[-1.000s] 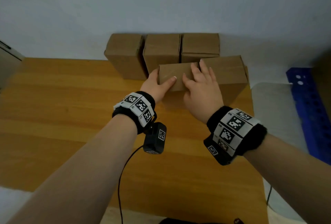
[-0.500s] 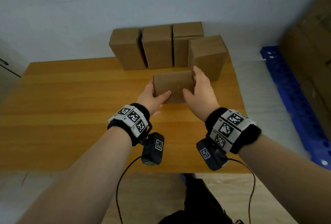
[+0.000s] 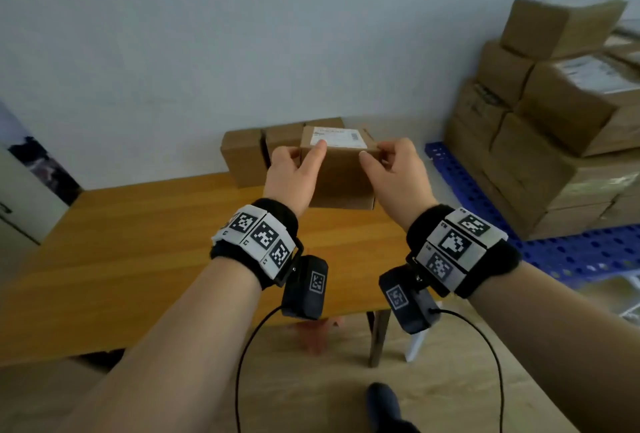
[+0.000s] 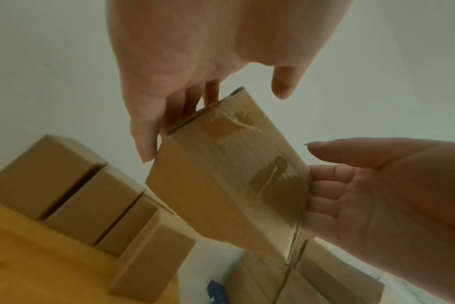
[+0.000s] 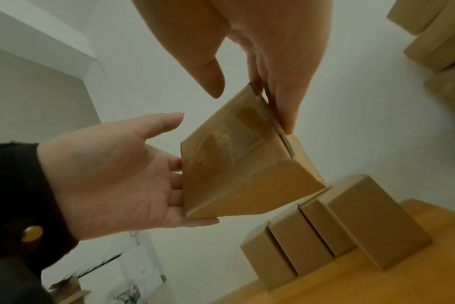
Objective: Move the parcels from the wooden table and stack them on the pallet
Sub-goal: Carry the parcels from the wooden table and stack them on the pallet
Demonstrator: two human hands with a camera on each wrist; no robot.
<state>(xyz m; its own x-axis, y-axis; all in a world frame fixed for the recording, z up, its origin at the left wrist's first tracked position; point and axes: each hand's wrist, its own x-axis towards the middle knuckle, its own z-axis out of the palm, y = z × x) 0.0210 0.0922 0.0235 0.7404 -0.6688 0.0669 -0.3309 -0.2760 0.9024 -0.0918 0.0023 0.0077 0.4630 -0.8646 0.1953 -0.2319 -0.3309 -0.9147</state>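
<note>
We held one parcel (image 3: 337, 169) in the air above the far right corner of the wooden table (image 3: 138, 242), our left hand (image 3: 294, 176) and right hand (image 3: 394, 172) clamping its opposite ends, fingers behind, thumbs in front, label up, probably so it would land flat on the blue pallet (image 3: 485, 204) to our right.

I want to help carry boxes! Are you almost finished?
Partly. Many parcels already sit stacked on the blue pallet. One labelled parcel is in the grip of the left hand and right hand, lifted off the wooden table. Four parcels still wait there.
</note>
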